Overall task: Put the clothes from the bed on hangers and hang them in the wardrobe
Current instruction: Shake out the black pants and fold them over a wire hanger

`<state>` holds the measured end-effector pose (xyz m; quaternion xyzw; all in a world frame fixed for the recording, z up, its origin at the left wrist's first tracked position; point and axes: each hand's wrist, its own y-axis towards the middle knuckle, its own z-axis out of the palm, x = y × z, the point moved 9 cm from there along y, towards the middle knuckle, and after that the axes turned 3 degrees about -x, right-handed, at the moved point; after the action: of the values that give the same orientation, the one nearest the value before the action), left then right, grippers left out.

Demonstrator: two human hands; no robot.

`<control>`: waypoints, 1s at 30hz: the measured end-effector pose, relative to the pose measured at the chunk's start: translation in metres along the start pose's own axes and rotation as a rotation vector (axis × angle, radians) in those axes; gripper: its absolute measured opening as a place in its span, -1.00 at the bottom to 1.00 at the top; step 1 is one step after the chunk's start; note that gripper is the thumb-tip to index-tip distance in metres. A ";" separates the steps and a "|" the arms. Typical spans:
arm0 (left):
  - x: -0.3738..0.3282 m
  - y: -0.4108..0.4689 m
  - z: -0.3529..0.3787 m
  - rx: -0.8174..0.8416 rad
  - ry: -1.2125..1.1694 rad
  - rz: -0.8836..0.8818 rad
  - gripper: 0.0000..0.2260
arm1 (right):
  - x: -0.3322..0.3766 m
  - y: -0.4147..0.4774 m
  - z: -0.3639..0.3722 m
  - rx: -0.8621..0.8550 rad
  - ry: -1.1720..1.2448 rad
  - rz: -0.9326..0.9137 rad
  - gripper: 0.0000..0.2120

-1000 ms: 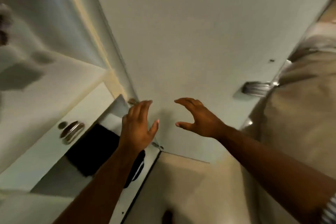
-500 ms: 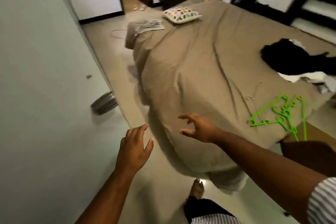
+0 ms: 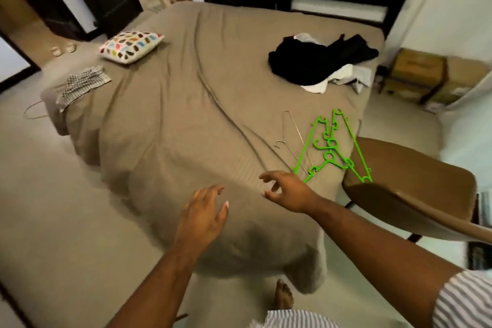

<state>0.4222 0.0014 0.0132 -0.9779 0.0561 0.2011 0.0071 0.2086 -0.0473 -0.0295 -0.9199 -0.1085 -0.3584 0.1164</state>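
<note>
A bed (image 3: 170, 114) under a tan cover fills the view. On its far right lies a heap of black and white clothes (image 3: 319, 62). Green plastic hangers (image 3: 332, 148) lie overlapped near the bed's right front edge, with a thin wire hanger (image 3: 292, 138) beside them. My left hand (image 3: 202, 217) hovers over the bed's front corner, fingers relaxed and empty. My right hand (image 3: 287, 190) is spread and empty, just left of the green hangers' lower ends. The wardrobe is out of view.
A patterned pillow (image 3: 131, 46) and a checked cloth (image 3: 82, 84) lie on the bed's left side. A brown chair (image 3: 415, 189) stands at the right front, touching the bed. Cardboard boxes (image 3: 426, 74) sit by the right wall. A wire hanger (image 3: 33, 110) lies on the floor, left.
The view has swung from the wardrobe door round to the bed. Both hands stay raised and empty; the right hand is now closer to the green hangers.
</note>
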 end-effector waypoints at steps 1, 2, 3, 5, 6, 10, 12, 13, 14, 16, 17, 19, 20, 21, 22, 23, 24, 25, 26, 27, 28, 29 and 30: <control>-0.011 0.018 0.006 0.021 0.000 0.010 -0.51 | -0.012 0.008 -0.012 -0.021 -0.003 0.020 -0.60; -0.022 0.035 0.013 0.039 0.000 0.031 -0.55 | -0.023 0.015 -0.026 -0.047 -0.002 0.043 -0.61; -0.033 0.050 0.018 0.050 -0.008 0.061 -0.58 | -0.033 0.020 -0.038 -0.078 -0.002 0.067 -0.63; -0.052 0.077 0.026 0.085 -0.021 0.127 -0.59 | -0.049 0.029 -0.059 -0.139 0.007 0.116 -0.67; -0.061 0.090 0.029 0.109 -0.010 0.157 -0.59 | -0.057 0.034 -0.068 -0.163 0.016 0.143 -0.68; -0.078 0.144 0.038 0.173 0.051 0.246 -0.58 | -0.080 0.058 -0.091 -0.240 0.045 0.227 -0.71; -0.077 0.173 0.042 0.204 0.068 0.271 -0.59 | -0.089 0.073 -0.099 -0.282 0.055 0.260 -0.71; -0.075 0.188 0.043 0.212 0.081 0.282 -0.59 | -0.093 0.080 -0.101 -0.300 0.065 0.278 -0.72; -0.073 0.202 0.045 0.214 0.093 0.296 -0.59 | -0.094 0.087 -0.104 -0.316 0.067 0.288 -0.72; -0.064 0.236 0.048 0.218 0.097 0.333 -0.59 | -0.096 0.108 -0.109 -0.355 0.074 0.316 -0.73; -0.059 0.257 0.051 0.220 0.093 0.356 -0.59 | -0.097 0.121 -0.112 -0.376 0.080 0.335 -0.73; -0.050 0.296 0.054 0.215 0.080 0.390 -0.59 | -0.102 0.144 -0.116 -0.409 0.087 0.383 -0.74; -0.044 0.321 0.053 0.209 0.065 0.410 -0.59 | -0.103 0.160 -0.118 -0.431 0.080 0.407 -0.75; -0.037 0.343 0.053 0.218 0.057 0.430 -0.59 | -0.104 0.172 -0.116 -0.445 0.076 0.438 -0.75; -0.029 0.369 0.053 0.229 0.051 0.452 -0.59 | -0.105 0.188 -0.113 -0.461 0.064 0.472 -0.75; -0.019 0.391 0.052 0.230 0.052 0.465 -0.59 | -0.101 0.201 -0.110 -0.471 0.046 0.506 -0.75; -0.009 0.411 0.050 0.232 0.047 0.470 -0.59 | -0.097 0.213 -0.105 -0.472 0.025 0.529 -0.76; 0.003 0.434 0.049 0.249 0.034 0.467 -0.59 | -0.094 0.229 -0.098 -0.464 0.027 0.553 -0.76; 0.015 0.454 0.048 0.261 0.030 0.469 -0.58 | -0.089 0.244 -0.091 -0.447 0.030 0.566 -0.76; 0.027 0.476 0.046 0.269 0.040 0.477 -0.58 | -0.084 0.260 -0.086 -0.444 0.022 0.578 -0.76; 0.036 0.497 0.046 0.269 0.054 0.490 -0.57 | -0.077 0.275 -0.082 -0.439 0.004 0.582 -0.75; 0.043 0.516 0.045 0.267 0.061 0.502 -0.57 | -0.074 0.288 -0.078 -0.430 -0.005 0.589 -0.74; 0.048 0.538 0.045 0.266 0.060 0.513 -0.56 | -0.074 0.305 -0.076 -0.423 0.003 0.598 -0.74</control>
<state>0.3878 -0.5366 -0.0430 -0.9278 0.3277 0.1580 0.0827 0.1938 -0.3672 -0.0674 -0.9142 0.2420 -0.3243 0.0236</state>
